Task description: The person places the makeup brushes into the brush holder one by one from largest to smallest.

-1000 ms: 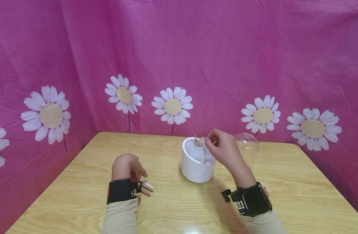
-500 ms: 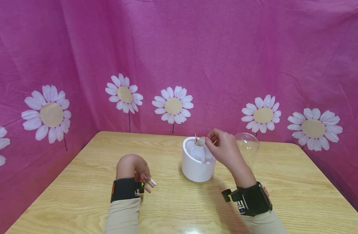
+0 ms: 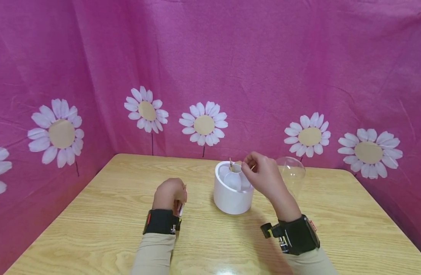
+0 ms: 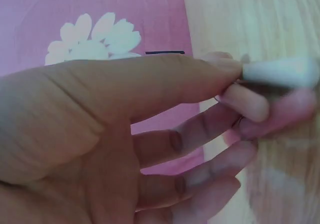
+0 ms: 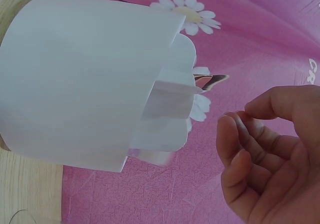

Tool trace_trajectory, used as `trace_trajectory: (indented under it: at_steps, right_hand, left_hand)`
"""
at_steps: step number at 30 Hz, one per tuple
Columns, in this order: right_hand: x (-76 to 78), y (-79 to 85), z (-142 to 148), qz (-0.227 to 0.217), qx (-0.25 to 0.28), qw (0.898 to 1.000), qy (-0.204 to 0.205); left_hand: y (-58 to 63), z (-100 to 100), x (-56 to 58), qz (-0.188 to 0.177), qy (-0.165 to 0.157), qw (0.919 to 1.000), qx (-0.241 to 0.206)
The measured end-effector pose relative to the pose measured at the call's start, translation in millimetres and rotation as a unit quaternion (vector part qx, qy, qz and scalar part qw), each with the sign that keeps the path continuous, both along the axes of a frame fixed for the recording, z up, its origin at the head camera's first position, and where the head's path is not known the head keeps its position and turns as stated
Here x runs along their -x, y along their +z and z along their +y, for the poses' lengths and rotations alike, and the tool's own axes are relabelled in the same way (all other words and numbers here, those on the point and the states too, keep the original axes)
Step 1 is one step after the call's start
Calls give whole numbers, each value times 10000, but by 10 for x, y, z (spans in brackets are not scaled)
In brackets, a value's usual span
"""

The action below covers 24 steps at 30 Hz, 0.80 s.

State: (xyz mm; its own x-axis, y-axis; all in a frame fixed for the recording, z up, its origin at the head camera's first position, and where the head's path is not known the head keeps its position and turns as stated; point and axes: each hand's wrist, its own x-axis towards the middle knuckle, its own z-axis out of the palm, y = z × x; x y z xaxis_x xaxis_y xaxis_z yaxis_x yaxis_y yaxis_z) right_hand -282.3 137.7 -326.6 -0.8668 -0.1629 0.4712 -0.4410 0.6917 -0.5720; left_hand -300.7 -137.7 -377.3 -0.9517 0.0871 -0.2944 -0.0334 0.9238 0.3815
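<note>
My left hand (image 3: pixel 168 194) hangs above the table, left of the white container. In the left wrist view its thumb and forefinger pinch a slim white tapered piece (image 4: pixel 282 73) and a pink one (image 4: pixel 285 116), both blurred, with thin wire beside the fingertips. The right hand (image 3: pixel 263 173) is raised beside the top of the round white organizer (image 3: pixel 232 200), fingers loosely curled and thumb tip near the forefinger. Nothing shows between them. A pointed pink and black piece (image 5: pixel 211 80) sticks out of the organizer, which has a slanted rim and curved inner dividers.
A clear dome (image 3: pixel 293 170) stands right of the organizer, partly hidden by the right hand. The wooden table (image 3: pixel 100 229) ends at a pink curtain (image 3: pixel 231 68) printed with white daisies. Both wrists wear black camera straps.
My left hand has moved right and slightly turned, with the white piece now pointing downward beside it. The right hand, organizer and dome have stayed in place.
</note>
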Motion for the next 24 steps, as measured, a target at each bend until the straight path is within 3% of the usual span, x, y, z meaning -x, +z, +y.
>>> trace_trajectory:
  at_steps: [7,14,18,24]
  right_hand:
    - [8,5,4,40,9,10000,-23]
    - [0,6,-3,1,-18,10000,-47]
    - [0,-2,-10,17,-8,10000,-26]
    - [-1,-12,-20,45,3,10000,32]
  left_hand:
    - [90,14,-47,79,174,9964,-832]
    - [255,18,-39,813,-70,9889,-1246]
    - [360,51,-55,1345,-234,9747,-1770]
    - [529,152,-124,2140,-221,9382,-2712]
